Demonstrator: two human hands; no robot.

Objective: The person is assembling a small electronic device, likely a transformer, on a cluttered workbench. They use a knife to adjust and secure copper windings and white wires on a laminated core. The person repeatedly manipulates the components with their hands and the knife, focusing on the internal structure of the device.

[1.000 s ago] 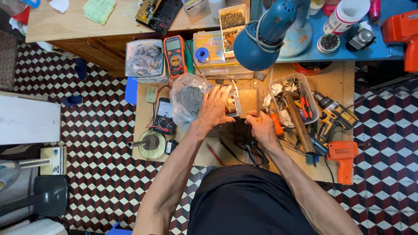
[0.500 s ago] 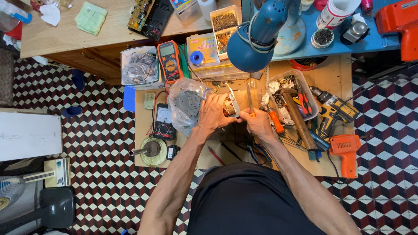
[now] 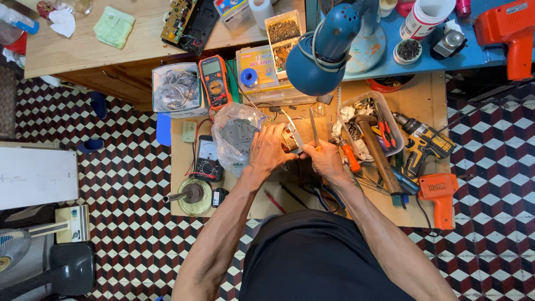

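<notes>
Left hand (image 3: 267, 149) grips a small brown part (image 3: 289, 140), right hand (image 3: 325, 159) holds pliers (image 3: 305, 132) on it, just below the blue lamp (image 3: 323, 50); job looks mid-way.

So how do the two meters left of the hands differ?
The orange-cased multimeter stands further up the bench, beside the box of wires, and has a small grey screen. The black meter lies nearer the person, beside the plastic bag, with a wide pale dial face. Both are handheld, lying face up, untouched.
</notes>
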